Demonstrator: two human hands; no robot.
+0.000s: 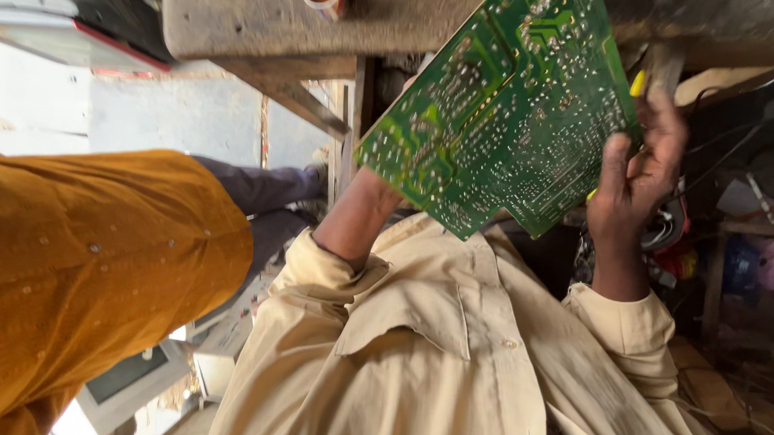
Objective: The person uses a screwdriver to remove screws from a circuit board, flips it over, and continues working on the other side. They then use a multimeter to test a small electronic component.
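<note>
Held up in the air in front of the beige shirt (426, 345), below the edge of the wooden bench (252, 25): a green circuit board (503, 110), tilted, with the solder side turned to the camera. Gripped at its right edge by the right hand (638, 174), thumb pressed on the green face, fingers closed behind, together with something yellow (638, 83) that shows only as small tips past the edge. Supported at the lower left corner by the left hand (376, 190), of which only the wrist shows; hidden behind the board, so impossible to tell if open or closed. So far, judging from this view: board lifted free and turned over, nothing more. No tool on the solder points, no part visibly removed, component side not visible. Close at the left, another person in a mustard garment (97, 270), and low down an old pale monitor (127, 381).
</note>
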